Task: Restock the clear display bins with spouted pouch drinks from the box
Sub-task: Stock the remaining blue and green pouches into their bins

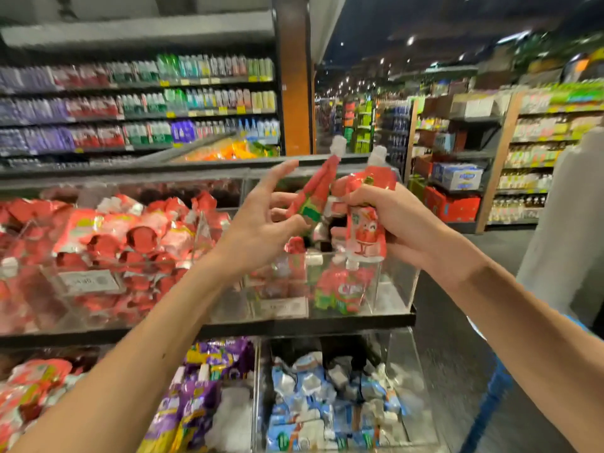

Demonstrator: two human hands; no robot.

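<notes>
Directly ahead in the head view, two rows of clear bins sit on a dark shelf (310, 322). The full bin (45, 273) at upper left is heaped with red pouches (130, 237) and carries a price label (88, 282) on its front. Just beside it, the right bin (395, 282) holds only a few red pouches, among them a front pouch (343, 289) standing against the clear front wall. Below the shelf, a purple bin (258, 371) is packed with purple pouches (202, 387), and a blue bin (412, 371) holds blue-and-white pouches (327, 403). More red ones lie at lower left.

Both hands are raised over the right bin. The right hand (402, 220) has its fingers wrapped tightly round the right pouch (366, 233), squeezing its middle; its white cap points up, and a cartoon figure shows on the red lower half. The left pouch (310, 197) tilts between the hands, red with a green patch and creased, its white spout uppermost. The left hand (258, 223) pinches its lower end between the thumb and curled fingers, with the index finger straight and lifted.

Bottle racks (130, 103) blur behind the bins.
</notes>
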